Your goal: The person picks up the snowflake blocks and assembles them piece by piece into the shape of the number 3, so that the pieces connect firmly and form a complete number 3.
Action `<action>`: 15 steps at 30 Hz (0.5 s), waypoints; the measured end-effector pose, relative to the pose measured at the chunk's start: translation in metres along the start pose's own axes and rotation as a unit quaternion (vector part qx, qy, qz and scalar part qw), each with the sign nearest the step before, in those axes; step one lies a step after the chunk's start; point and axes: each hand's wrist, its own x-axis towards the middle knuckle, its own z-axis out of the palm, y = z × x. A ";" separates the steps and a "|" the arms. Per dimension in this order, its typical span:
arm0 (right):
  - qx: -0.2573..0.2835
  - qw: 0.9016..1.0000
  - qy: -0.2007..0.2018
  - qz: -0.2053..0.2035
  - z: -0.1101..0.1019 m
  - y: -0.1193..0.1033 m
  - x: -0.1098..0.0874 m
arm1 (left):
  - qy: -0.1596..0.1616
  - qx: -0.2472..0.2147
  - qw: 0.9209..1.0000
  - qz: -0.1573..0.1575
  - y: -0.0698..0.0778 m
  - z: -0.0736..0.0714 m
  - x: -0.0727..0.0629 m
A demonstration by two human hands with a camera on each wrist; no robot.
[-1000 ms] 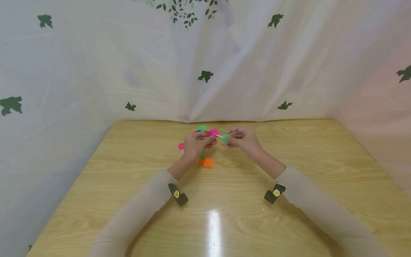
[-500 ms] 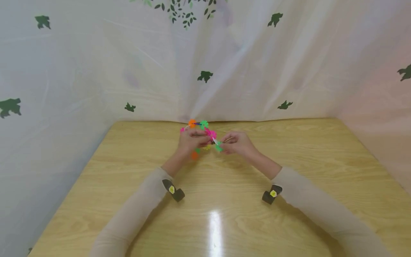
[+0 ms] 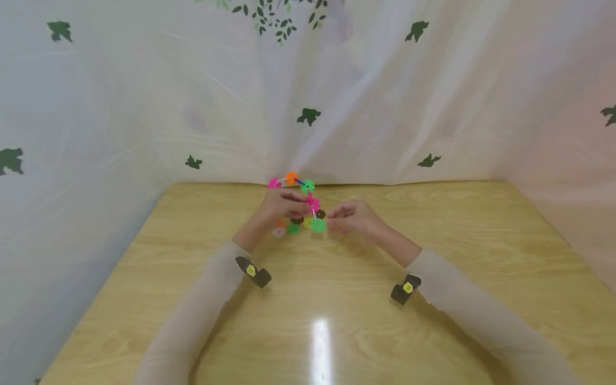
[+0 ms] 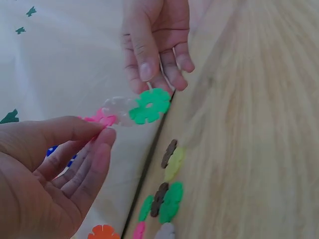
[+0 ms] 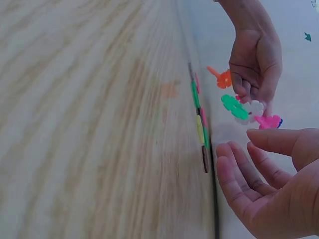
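Observation:
My left hand (image 3: pixel 284 204) pinches a pink snowflake disc (image 4: pixel 105 117) between thumb and fingertips. It belongs to a chain of interlocking plastic discs held above the table. Beyond the pink one, a white disc (image 5: pixel 253 110) and a green disc (image 4: pixel 151 105) make up the chain's near end. Past my fingers, the chain curves back through another green disc (image 3: pixel 307 186), a blue one seen edge-on, an orange disc (image 3: pixel 291 177) and a further pink disc (image 3: pixel 274 183). My right hand (image 3: pixel 355 216), fingers loosely bent and holding nothing, is just right of the green end.
On the wooden table (image 3: pixel 366 315), under the chain, lie several loose discs, among them a yellow disc (image 4: pixel 174 163), a brown disc (image 4: pixel 159 199) and a green disc (image 4: pixel 171 201). A pale curtain (image 3: pixel 231 107) with green bird prints hangs behind the table's far edge.
My right hand has let go of the green end disc, which it pinched earlier. My left hand has moved left with the chain, and more of the loose discs now show below it.

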 end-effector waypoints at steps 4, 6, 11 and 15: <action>-0.016 1.000 0.002 0.006 -0.006 0.000 0.010 | -0.020 0.040 0.999 -0.001 0.004 -0.007 0.006; -0.035 0.999 -0.004 0.005 -0.010 -0.001 0.018 | -0.029 0.054 0.998 0.000 0.005 -0.009 0.009; -0.084 0.996 -0.036 -0.016 -0.015 0.003 0.037 | -0.044 0.067 0.997 0.005 0.002 -0.012 0.019; -0.118 0.989 -0.065 -0.053 -0.016 0.003 0.047 | -0.043 0.075 0.996 0.018 -0.002 -0.010 0.023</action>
